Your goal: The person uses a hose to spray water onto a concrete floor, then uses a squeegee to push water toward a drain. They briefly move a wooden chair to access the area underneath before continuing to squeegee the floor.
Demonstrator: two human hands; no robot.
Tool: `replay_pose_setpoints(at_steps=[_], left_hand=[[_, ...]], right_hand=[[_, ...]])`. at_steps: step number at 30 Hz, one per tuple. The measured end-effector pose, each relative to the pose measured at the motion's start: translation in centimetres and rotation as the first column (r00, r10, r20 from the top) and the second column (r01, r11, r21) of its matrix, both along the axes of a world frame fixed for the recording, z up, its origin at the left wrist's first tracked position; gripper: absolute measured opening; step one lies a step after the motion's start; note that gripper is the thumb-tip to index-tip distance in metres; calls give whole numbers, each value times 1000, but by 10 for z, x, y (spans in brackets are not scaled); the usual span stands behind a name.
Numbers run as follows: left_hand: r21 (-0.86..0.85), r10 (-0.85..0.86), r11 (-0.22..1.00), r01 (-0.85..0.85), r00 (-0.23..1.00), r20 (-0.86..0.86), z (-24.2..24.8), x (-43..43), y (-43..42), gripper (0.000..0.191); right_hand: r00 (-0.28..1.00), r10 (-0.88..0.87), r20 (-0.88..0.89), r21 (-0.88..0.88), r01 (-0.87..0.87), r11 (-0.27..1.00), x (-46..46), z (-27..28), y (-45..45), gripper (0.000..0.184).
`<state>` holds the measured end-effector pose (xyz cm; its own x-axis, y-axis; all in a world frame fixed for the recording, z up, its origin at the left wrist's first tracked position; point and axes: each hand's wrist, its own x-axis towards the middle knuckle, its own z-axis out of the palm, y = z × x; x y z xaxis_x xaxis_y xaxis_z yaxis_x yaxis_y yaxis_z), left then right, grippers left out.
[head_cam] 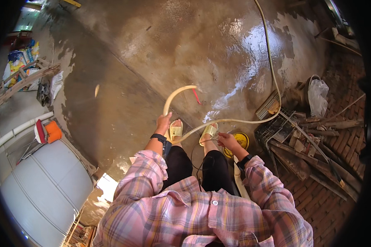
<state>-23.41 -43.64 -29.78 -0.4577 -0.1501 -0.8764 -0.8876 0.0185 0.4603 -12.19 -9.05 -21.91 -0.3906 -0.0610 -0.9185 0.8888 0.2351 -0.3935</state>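
Note:
My left hand (163, 122) is closed around a pale yellow hose (222, 120), a short way back from its end. Beyond my grip the free end arcs forward, and a red strip (197, 96) hangs from its tip. Behind that hand the hose loops back past my feet, bends at the right and runs to the top of the view. My right hand (227, 141) has its fingers pinched on a thin dark cable (194, 147) that droops in front of my legs. My slippers (176, 131) are on wet concrete.
At the right, scrap wood (300, 163), a black crate (270, 123) and a bucket with a plastic bag (317, 97) lie by the brick floor. A round yellow lid (240, 142) is beside my right foot. To the left stand a large pale container (46, 188) and piled sacks (23, 66).

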Motion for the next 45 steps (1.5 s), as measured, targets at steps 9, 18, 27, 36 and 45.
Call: replay_pose_setpoints(at_steps=[9,18,27,36,45], left_hand=[[-712,-384,568,412,898,213,-144,51,-137,55],[-660,-418,597,457,879,230,-85,63,-131,73],[-491,-417,786,376,908,28,40,48,12,74],[-570,-533,701,428,846,-21,149,3,65,67],[-329,-621,754,568,780,-78,72,-77,80,38]], right_hand=[[969,-218,116,80,210,974,56,-30,-3,42],[930,-336,147,131,319,939,120,-3,44,39],[948,-309,-73,239,317,918,122,78,183,33],[799,-555,-231,283,601,747,165,142,368,38],[438,-703,-560,433,878,203,265,167,526,23]])
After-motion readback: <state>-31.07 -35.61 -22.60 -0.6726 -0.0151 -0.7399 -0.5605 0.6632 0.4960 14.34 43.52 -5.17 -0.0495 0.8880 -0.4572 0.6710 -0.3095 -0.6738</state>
